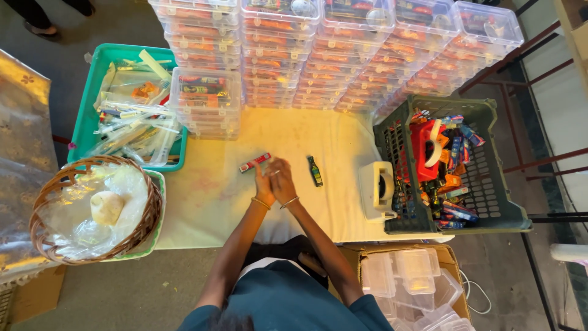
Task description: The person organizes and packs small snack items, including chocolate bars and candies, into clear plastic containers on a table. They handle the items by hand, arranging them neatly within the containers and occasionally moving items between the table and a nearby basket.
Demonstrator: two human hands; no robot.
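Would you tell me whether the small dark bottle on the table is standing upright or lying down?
Lying down. The small dark bottle rests flat on the table, its full length showing from above, just beside the right hand.

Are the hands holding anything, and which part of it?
It cannot be told: the left hand and right hand are pressed together on the table. The red tube and small dark bottle lie untouched beside them.

Stacks of clear lidded boxes point(343, 49) fill the top of the frame — a teal tray point(92, 79) of plastic sleeves sits upper left, a wicker basket point(92, 208) lower left, a dark crate point(490, 184) of packets at right.
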